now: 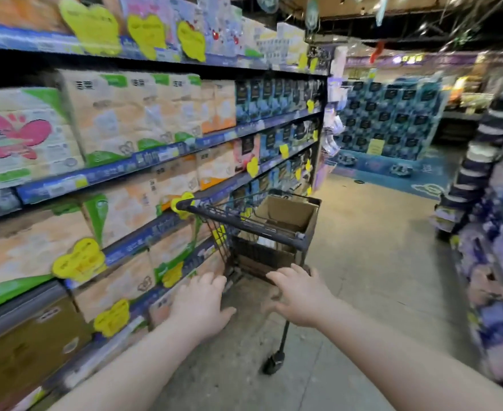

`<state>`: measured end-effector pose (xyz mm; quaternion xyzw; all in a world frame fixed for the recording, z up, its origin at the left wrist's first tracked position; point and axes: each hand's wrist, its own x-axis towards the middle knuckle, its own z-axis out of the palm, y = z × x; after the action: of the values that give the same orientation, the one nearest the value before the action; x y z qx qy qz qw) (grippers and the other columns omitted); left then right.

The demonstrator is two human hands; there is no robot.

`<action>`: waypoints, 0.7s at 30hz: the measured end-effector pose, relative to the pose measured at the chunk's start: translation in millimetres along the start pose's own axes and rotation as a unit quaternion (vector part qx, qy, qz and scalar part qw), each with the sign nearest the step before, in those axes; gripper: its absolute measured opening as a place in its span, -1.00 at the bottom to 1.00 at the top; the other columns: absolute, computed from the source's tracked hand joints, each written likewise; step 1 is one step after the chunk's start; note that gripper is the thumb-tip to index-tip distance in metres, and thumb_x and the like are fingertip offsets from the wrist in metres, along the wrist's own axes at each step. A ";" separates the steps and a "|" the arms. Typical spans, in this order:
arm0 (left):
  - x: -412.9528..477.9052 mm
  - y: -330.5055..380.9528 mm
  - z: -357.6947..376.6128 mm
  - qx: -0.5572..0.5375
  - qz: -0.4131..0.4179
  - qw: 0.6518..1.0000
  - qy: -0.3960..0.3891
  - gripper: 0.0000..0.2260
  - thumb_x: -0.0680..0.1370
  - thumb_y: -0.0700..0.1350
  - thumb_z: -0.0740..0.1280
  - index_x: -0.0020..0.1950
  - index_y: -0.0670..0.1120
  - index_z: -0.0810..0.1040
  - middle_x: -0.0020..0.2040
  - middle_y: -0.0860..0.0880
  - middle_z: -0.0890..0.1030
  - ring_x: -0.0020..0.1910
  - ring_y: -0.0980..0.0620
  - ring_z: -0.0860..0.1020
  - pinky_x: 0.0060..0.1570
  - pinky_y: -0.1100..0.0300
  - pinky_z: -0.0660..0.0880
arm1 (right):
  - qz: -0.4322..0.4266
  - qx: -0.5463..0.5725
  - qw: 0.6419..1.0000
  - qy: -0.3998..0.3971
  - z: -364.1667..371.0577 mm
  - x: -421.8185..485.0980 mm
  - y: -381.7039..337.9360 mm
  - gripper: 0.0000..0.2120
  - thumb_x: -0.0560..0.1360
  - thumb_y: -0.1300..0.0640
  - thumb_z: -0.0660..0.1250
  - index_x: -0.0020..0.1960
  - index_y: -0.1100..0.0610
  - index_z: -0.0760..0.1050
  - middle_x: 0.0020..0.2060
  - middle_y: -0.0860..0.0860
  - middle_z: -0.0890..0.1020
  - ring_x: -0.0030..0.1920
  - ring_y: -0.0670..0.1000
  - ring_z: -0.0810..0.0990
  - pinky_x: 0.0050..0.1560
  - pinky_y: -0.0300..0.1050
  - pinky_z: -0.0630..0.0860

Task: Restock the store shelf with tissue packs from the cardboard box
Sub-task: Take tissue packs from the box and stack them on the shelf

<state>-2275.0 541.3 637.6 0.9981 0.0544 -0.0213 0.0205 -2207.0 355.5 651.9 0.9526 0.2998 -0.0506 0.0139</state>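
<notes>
An open cardboard box [288, 216] sits in the basket of a small dark shopping cart [244, 223] in the aisle. The store shelf [161, 157] runs along the left, its tiers packed with tissue packs [120, 114] and yellow price tags. My left hand [203, 301] reaches forward with fingers spread, just short of the cart's lower frame, holding nothing. My right hand [299, 295] stretches out beside it with fingers extended near the cart's lower basket, also holding nothing. What lies inside the box is hidden.
A stacked display of blue packs [389, 114] stands at the aisle's far end. More goods line the right side [496, 232]. The concrete floor [371, 247] runs between cart and right shelf. A cart wheel [274, 361] is near my right forearm.
</notes>
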 end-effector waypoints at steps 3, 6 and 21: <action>42.6 88.5 6.5 -0.005 0.046 0.999 -0.001 -0.44 0.49 0.24 0.22 0.41 0.01 0.27 0.34 -0.02 0.36 0.34 -0.08 0.35 0.26 0.02 0.36 | 0.039 0.012 0.999 -0.010 5.9 -18.8 87.5 -0.45 0.55 -0.12 0.19 0.49 -0.03 0.16 0.46 0.03 0.28 0.49 0.13 0.15 0.44 0.23 0.05; 76.0 161.2 14.2 -0.004 0.083 0.997 -0.004 -0.47 0.50 0.22 0.22 0.40 0.01 0.29 0.32 -0.01 0.37 0.33 -0.08 0.36 0.24 0.03 0.35 | 0.080 0.014 0.996 -0.023 14.2 -32.7 160.1 -0.42 0.55 -0.13 0.19 0.50 -0.02 0.13 0.47 0.04 0.26 0.49 0.13 0.16 0.45 0.25 0.04; 241.1 319.4 69.6 -0.004 0.163 0.982 -0.091 -0.45 0.50 0.21 0.22 0.41 -0.03 0.28 0.36 -0.06 0.36 0.35 -0.10 0.33 0.25 0.00 0.32 | 0.164 0.036 0.984 -0.063 60.4 5.8 349.6 -0.43 0.55 -0.16 0.18 0.49 -0.03 0.15 0.46 0.02 0.27 0.48 0.11 0.17 0.46 0.25 -0.02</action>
<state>-2003.4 247.0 569.7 0.9874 -0.1107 -0.1085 0.0321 -2007.5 68.8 589.9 0.9836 0.1362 -0.1181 0.0069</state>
